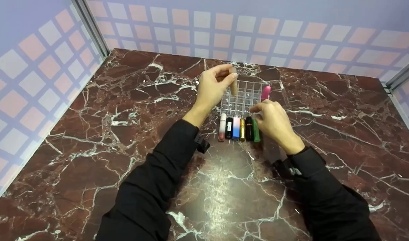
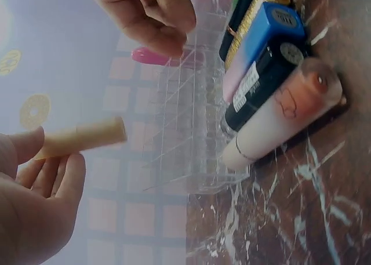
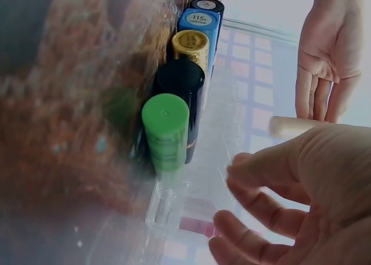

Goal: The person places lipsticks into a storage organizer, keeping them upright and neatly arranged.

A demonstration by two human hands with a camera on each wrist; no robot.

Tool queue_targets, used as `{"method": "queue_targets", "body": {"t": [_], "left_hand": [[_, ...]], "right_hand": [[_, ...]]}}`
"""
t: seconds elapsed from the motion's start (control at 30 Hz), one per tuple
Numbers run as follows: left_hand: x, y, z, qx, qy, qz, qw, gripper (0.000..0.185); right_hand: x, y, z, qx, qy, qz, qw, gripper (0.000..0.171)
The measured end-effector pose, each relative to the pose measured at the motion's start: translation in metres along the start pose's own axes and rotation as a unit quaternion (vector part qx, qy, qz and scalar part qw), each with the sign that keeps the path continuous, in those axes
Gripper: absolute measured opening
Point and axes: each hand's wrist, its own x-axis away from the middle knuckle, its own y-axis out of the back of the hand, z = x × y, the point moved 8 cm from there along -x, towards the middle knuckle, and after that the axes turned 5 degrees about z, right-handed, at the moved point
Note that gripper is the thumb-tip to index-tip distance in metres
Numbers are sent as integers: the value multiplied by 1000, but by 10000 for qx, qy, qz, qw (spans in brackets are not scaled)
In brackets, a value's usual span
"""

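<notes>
My left hand [image 1: 213,84] pinches a beige lipstick tube [image 1: 234,84] upright over the far left part of a clear gridded organizer [image 1: 244,100]; the left wrist view shows the beige tube [image 2: 81,138] between thumb and fingers. My right hand [image 1: 273,118] rests its fingertips on the organizer's near right edge, holding nothing I can make out. A pink tube [image 1: 266,92] stands in the organizer's far right cell. Several tubes lie in a row against its near side: white-pink [image 1: 222,126], black [image 1: 229,127], blue-pink [image 1: 236,128], gold [image 1: 242,129], black [image 1: 249,128], green [image 1: 255,130].
The organizer sits on a dark red marble tabletop [image 1: 124,110] enclosed by checked panels [image 1: 40,67] at the left, back and right. Bare marble extends in front of the tube row and to both sides.
</notes>
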Motion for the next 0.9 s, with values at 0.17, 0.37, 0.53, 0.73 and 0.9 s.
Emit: {"method": "queue_targets", "body": {"t": [0.17,0.37,0.53,0.73,0.9], "left_hand": [[-2,-3,-3,-634,-283,148,9975,36],[-6,-4,0,-896,-402,109,9951,36],[-8,-3,3,-1030,-439,30,9937,35],[-9,-3,4,-1215,-431,1,9917,35],[-10,-4,4,-1402,-508,-68,9888,34]], "right_hand": [[3,4,-4,272,-76,-80,9996,39],[6,7,-10,463,-149,-166,9987,30],[6,8,-13,498,-118,-177,9985,25],[3,9,-17,374,-159,-125,9991,18],[2,8,-24,166,-308,-61,9994,16]]}}
